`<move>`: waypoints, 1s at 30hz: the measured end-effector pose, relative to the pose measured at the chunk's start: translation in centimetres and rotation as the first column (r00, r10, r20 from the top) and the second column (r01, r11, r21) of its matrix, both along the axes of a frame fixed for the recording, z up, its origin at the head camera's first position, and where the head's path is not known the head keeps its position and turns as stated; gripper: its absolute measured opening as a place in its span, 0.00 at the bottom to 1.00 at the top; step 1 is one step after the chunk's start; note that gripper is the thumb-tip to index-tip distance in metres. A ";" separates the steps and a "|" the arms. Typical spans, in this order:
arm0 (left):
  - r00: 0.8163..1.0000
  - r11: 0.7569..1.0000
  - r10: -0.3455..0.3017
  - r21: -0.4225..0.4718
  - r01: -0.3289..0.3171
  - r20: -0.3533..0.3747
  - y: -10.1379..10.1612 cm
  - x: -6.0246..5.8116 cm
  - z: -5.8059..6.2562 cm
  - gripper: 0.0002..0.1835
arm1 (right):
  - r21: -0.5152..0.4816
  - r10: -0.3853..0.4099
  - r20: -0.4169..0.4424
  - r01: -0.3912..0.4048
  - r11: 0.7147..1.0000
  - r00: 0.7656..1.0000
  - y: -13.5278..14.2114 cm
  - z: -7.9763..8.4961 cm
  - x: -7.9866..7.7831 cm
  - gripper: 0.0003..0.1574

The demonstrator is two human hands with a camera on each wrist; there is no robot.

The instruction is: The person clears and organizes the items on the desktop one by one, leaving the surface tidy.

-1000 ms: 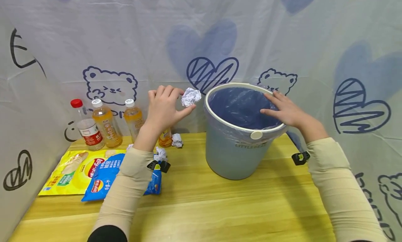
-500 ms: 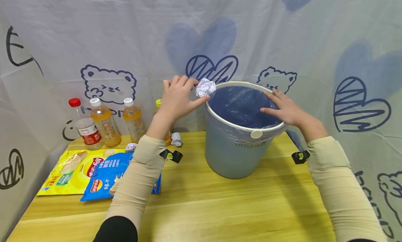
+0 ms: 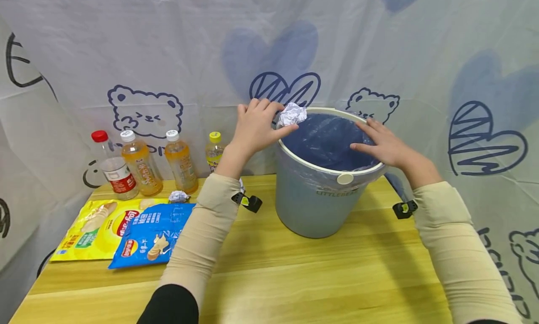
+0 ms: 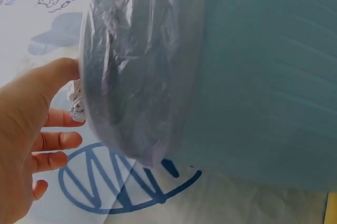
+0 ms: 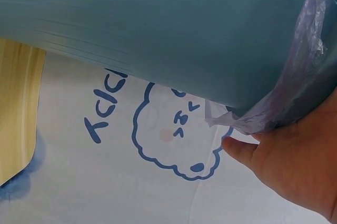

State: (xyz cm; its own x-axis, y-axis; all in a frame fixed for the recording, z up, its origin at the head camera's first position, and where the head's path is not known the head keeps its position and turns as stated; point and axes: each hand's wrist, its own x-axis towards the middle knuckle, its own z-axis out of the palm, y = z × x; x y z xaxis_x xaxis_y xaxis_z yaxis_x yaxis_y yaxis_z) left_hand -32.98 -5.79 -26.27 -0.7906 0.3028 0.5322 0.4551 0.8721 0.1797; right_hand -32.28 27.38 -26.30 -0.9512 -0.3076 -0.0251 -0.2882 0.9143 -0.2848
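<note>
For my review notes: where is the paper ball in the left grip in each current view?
Head: the paper ball is slightly above and right of centre, in the left grip.
Left wrist: left side, about mid-height, only partly visible.
Right wrist: not in it.
Shared landmark: the bin, in all three.

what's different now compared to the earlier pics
The left hand, pinching the paper ball, has moved right to the left side of the bin's rim. That uncovered the yellow-capped bottle. Nothing was let go. The right hand stayed at the rim; bin and chip bags stayed put.
</note>
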 end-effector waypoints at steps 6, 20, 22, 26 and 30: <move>0.999 1.000 -0.008 -0.005 0.008 0.044 0.9 -0.6 0.0 0.35 | 0.003 -0.005 -0.005 0.005 1.000 1.000 0.0 0.0 0.0 0.53; 0.990 1.000 -0.015 -0.002 0.016 0.142 2.5 -1.8 -0.2 0.36 | 0.012 0.000 0.001 0.000 1.000 1.000 0.2 0.0 0.0 0.54; 0.988 1.000 -0.011 -0.004 0.012 0.154 2.7 -1.8 -0.2 0.36 | 0.011 0.000 0.002 0.000 1.000 1.000 0.2 0.0 0.0 0.54; 0.986 1.000 -0.001 -0.008 0.003 0.170 3.0 -2.0 -0.2 0.36 | 0.008 -0.001 0.003 0.001 1.000 1.000 0.2 0.0 0.1 0.54; 0.985 1.000 -0.004 0.004 0.003 0.174 3.1 -2.1 -0.3 0.35 | 0.007 -0.005 0.002 0.005 1.000 1.000 0.1 0.0 0.1 0.54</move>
State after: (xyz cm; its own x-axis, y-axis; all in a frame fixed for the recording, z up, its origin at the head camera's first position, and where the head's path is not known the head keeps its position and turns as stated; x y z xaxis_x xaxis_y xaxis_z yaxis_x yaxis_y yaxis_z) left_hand -35.06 -2.67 -26.52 -0.8700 0.3041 0.3880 0.4197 0.8699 0.2593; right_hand -32.22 27.47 -26.27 -0.9525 -0.3031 -0.0293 -0.2834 0.9176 -0.2787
